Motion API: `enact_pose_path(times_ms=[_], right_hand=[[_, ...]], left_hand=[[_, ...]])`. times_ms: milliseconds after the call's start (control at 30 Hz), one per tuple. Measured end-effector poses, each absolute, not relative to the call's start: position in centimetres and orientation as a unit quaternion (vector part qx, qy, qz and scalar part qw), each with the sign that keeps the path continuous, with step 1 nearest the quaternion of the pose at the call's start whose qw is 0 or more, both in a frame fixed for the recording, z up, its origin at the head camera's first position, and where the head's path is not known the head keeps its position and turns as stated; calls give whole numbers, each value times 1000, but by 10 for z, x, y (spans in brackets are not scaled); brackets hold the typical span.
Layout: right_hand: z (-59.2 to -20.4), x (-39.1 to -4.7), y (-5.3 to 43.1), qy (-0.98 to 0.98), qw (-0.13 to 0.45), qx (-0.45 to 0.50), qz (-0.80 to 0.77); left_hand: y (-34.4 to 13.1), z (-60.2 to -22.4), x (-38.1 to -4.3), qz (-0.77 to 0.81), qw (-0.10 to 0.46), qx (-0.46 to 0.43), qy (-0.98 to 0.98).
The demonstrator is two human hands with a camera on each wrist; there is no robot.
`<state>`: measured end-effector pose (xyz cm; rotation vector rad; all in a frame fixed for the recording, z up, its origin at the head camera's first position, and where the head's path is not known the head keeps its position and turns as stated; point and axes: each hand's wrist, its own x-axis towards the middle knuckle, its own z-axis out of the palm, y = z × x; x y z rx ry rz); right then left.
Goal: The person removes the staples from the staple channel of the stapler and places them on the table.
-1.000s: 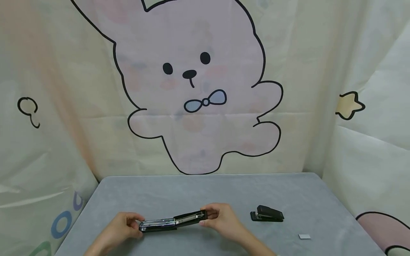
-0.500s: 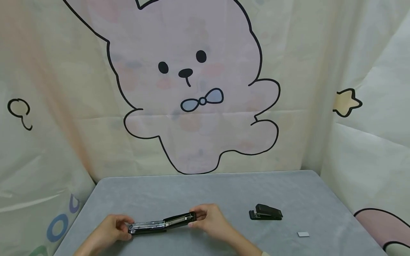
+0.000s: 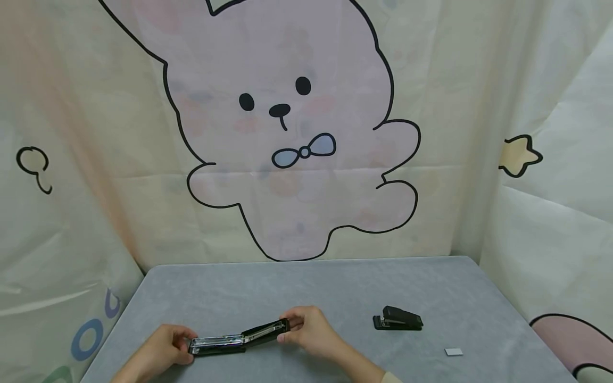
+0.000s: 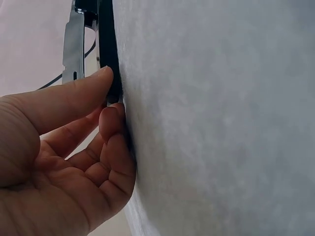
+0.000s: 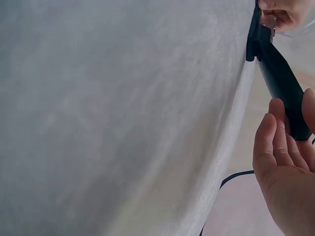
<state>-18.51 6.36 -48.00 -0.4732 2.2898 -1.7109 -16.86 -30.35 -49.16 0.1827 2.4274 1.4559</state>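
Note:
A black stapler (image 3: 217, 344) lies unfolded over the grey table in the head view, its metal magazine showing and its top half swung out to the right. My left hand (image 3: 160, 348) pinches the base end, thumb on the black edge in the left wrist view, where the base (image 4: 108, 46) runs along the cloth. With my right hand (image 3: 313, 332) I hold the far end of the top half, which slants up off the table; in the right wrist view this black cover (image 5: 283, 78) sits between thumb and fingers.
A second, smaller-looking black stapler (image 3: 398, 319) stands folded to the right on the table (image 3: 306, 282). Nearer the front right lies a small white-grey block (image 3: 453, 352). Printed curtains (image 3: 431, 213) surround the table at the back and sides.
Both hands have shifted left together with the unfolded stapler, mostly in the first half second. The view has also moved slightly. Both grips look the same.

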Motion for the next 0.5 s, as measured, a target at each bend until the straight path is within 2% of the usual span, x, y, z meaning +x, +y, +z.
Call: enact_pose_path(times_ms=[100,333,500], right_hand=[[-479,-187,65,788,126,-165,-580],[-472,-185,78,790,155,-181,-565],[-460,-183,95,800,153,-207,-543]], left_hand=[[-299,-490,-169,490,145,50,858],[-279,-465,-167,393,113,-44,911],[-270,-444,-165,383,81,-23,920]])
